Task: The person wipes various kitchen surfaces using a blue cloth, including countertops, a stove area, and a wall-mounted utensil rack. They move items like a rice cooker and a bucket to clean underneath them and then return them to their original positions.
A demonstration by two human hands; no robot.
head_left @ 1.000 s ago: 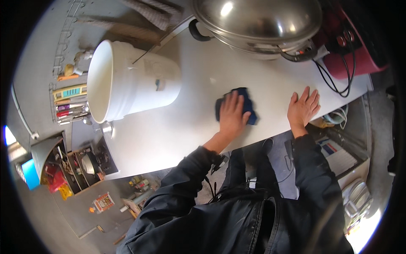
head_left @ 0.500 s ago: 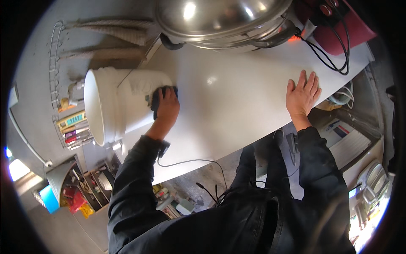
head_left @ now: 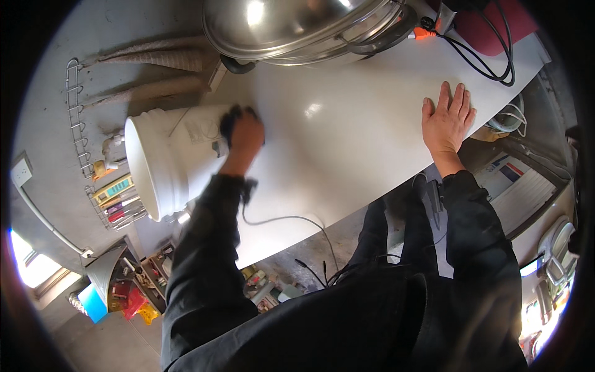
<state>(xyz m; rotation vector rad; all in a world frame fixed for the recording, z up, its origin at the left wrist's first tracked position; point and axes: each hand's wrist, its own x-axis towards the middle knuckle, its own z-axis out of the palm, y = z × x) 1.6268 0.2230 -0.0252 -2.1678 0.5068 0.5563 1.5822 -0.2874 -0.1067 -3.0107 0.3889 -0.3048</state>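
Head view: left hand [head_left: 248, 131] with dark cloth [head_left: 229, 124] at the white bucket [head_left: 195, 139], right hand [head_left: 446, 129] flat on the table [head_left: 347, 136]

The left hand is somewhat blurred, its fingers bent around the bunched dark cloth. The cloth lies at the right-hand end of the white bucket, partly hidden under the hand; I cannot tell whether it presses on the bucket's wall or its bottom edge. The bucket's round mouth faces the left of the picture.

The right hand rests palm down near the table's front edge, fingers straight and slightly spread, holding nothing. Both forearms are in black sleeves, and a thin grey cable [head_left: 291, 219] runs from the left wrist toward the body.

At the back of the table sits a large lidded steel pan [head_left: 304, 31] with dark side handles. Just beside it, on the right, are an orange plug [head_left: 424, 34], a looped black cord and a maroon appliance [head_left: 499, 31], cut off by the dark rim of the view. Beyond the bucket, brownish fabric pieces [head_left: 155, 57] hang near a wire rack [head_left: 75, 127].
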